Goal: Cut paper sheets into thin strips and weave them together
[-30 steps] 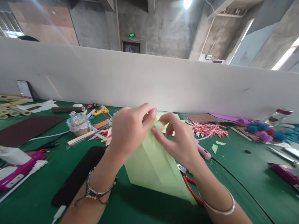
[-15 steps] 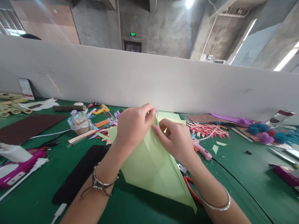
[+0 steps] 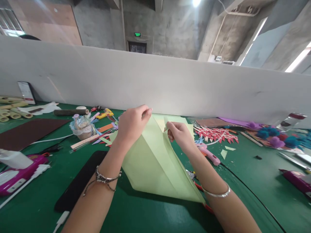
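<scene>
A large sheet of light green paper (image 3: 150, 161), creased along its length, is held up above the table, its near edge lifted off the surface. My left hand (image 3: 133, 124) pinches the far left part of the paper, thumb against the bent fingers. At the right edge my right hand (image 3: 178, 134) grips a narrow folded border between thumb and fingers. More pale green paper (image 3: 183, 120) lies behind. Red-handled pliers (image 3: 207, 207) are partly covered by the sheet and my right forearm.
A pink glue gun (image 3: 210, 154) with a black cord lies right of the paper, near red-and-white woven strips (image 3: 215, 134). To the left are a black power bank-like slab (image 3: 80, 181), a small tub (image 3: 82, 127) and a magenta power strip (image 3: 24, 174). A white partition (image 3: 155, 81) stands behind.
My hands have moved apart, the left one leftward. The paper has spread flatter between them, showing its lengthwise crease, and the right border has curled open.
</scene>
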A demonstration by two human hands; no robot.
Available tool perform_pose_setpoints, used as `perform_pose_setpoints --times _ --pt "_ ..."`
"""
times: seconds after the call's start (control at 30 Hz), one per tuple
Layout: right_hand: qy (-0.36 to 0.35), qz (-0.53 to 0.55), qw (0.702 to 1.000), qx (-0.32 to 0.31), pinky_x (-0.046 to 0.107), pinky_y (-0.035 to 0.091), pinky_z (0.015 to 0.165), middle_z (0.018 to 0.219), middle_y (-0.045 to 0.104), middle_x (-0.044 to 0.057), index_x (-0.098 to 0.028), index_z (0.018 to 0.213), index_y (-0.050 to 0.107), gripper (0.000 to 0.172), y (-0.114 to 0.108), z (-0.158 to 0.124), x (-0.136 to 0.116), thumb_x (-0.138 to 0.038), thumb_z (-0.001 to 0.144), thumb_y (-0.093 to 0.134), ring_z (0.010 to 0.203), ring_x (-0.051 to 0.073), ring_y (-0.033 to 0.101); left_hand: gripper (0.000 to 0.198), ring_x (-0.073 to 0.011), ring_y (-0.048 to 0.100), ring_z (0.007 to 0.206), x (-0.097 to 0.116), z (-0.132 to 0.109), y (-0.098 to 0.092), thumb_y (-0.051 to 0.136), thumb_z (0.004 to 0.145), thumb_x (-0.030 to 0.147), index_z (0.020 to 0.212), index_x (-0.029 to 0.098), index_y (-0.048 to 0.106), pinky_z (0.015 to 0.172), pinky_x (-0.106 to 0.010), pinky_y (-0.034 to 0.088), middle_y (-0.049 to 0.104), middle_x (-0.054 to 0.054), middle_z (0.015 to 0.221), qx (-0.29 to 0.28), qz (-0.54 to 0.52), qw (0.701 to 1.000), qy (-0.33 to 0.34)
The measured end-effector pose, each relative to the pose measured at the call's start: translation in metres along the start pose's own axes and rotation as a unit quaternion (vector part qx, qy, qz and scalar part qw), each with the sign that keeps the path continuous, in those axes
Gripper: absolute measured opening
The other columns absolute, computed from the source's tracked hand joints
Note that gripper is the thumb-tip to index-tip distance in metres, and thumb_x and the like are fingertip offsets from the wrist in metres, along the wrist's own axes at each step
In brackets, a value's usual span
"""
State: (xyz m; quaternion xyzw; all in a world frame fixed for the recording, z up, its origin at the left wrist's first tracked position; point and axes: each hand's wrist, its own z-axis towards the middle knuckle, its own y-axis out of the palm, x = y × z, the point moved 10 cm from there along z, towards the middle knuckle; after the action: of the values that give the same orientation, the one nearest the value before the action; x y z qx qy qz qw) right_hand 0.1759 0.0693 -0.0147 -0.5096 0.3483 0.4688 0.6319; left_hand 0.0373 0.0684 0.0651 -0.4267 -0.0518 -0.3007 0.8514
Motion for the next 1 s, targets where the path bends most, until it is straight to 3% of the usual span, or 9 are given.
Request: perform_pose_setpoints --times 0.07,0.17,0.27,0.43,0.53,0.7,0.83,0.93,1.0 --pt "-0.008 -0.010 0.999 -0.032 0.022 0.034 0.051 0.053 0.047 -0.003 -0.018 0.060 0.044 0.038 0.006 0.000 -0.001 -0.048 0.083 0.038 0.046 0.009 0.042 0.032 -0.0102 0.023 0.043 -0.002 0.001 0.000 0.041 0.086 0.034 0.057 0.019 0.042 0.048 -0.025 0.017 0.031 0.004 0.046 0.004 0.009 1.000 -0.002" --pt "-0.050 -0.102 0.991 -0.077 0.022 0.027 0.049 0.054 0.038 -0.004 -0.019 0.059 0.037 0.040 0.017 -0.005 -0.010 -0.051 0.081 0.042 0.050 0.008 0.035 0.032 -0.0108 0.025 0.043 -0.003 0.001 0.002 0.041 0.086 0.035 0.059 0.020 0.047 0.048 -0.026 0.017 0.034 0.004 0.046 0.005 0.033 0.999 0.002" --pt "-0.042 -0.163 0.984 -0.056 0.024 0.022 0.047 0.049 0.029 -0.005 -0.019 0.053 0.031 0.041 0.015 -0.007 -0.010 -0.047 0.083 0.038 0.047 0.008 0.028 0.032 -0.0109 0.024 0.043 -0.005 0.002 0.006 0.041 0.086 0.036 0.059 0.020 0.048 0.047 -0.026 0.017 0.035 0.004 0.046 0.006 0.042 0.999 0.001" --pt "0.007 -0.087 0.994 -0.068 0.022 0.028 0.047 0.045 0.040 -0.004 -0.019 0.051 0.035 0.039 0.015 -0.003 0.006 -0.041 0.083 0.037 0.042 0.008 0.037 0.031 -0.0104 0.021 0.044 -0.014 0.005 0.007 0.042 0.085 0.034 0.058 0.019 0.046 0.048 -0.025 0.016 0.032 0.004 0.048 0.003 0.018 1.000 -0.010" --pt "0.037 -0.061 0.996 -0.056 0.022 0.030 0.046 0.046 0.047 -0.003 -0.018 0.055 0.045 0.036 0.009 0.003 0.021 -0.042 0.082 0.039 0.040 0.008 0.040 0.031 -0.0104 0.021 0.046 -0.025 0.008 0.000 0.043 0.085 0.033 0.058 0.019 0.044 0.049 -0.025 0.017 0.031 0.005 0.048 0.019 0.005 1.000 -0.024" --pt "0.033 -0.051 0.996 -0.066 0.024 0.037 0.053 0.062 0.058 0.004 -0.015 0.061 0.051 0.047 0.009 0.007 0.027 -0.055 0.082 0.037 0.049 0.010 0.048 0.030 -0.0111 0.026 0.047 -0.042 0.010 -0.013 0.043 0.084 0.034 0.058 0.019 0.047 0.050 -0.026 0.019 0.034 0.004 0.049 0.055 0.005 0.997 -0.047" --pt "-0.029 -0.157 0.983 -0.087 0.023 0.029 0.050 0.054 0.042 -0.002 -0.019 0.055 0.037 0.048 0.021 0.000 0.007 -0.060 0.080 0.039 0.051 0.009 0.038 0.030 -0.0126 0.031 0.048 -0.042 0.009 -0.012 0.042 0.085 0.036 0.062 0.020 0.053 0.050 -0.026 0.018 0.039 0.002 0.049 0.058 0.043 0.996 -0.057" --pt "-0.041 -0.204 0.975 -0.072 0.024 0.021 0.046 0.051 0.025 -0.005 -0.020 0.053 0.025 0.044 0.023 -0.005 0.000 -0.050 0.083 0.040 0.048 0.008 0.024 0.031 -0.0125 0.030 0.047 -0.041 0.009 -0.012 0.042 0.085 0.036 0.061 0.020 0.052 0.049 -0.026 0.018 0.038 0.002 0.048 0.057 0.048 0.995 -0.059" --pt "-0.025 -0.187 0.979 -0.072 0.024 0.020 0.046 0.051 0.022 -0.005 -0.020 0.054 0.024 0.041 0.023 -0.005 0.003 -0.045 0.085 0.036 0.048 0.008 0.022 0.030 -0.0119 0.028 0.047 -0.043 0.010 -0.013 0.042 0.085 0.035 0.060 0.019 0.050 0.049 -0.026 0.019 0.037 0.002 0.049 0.058 0.032 0.996 -0.058"
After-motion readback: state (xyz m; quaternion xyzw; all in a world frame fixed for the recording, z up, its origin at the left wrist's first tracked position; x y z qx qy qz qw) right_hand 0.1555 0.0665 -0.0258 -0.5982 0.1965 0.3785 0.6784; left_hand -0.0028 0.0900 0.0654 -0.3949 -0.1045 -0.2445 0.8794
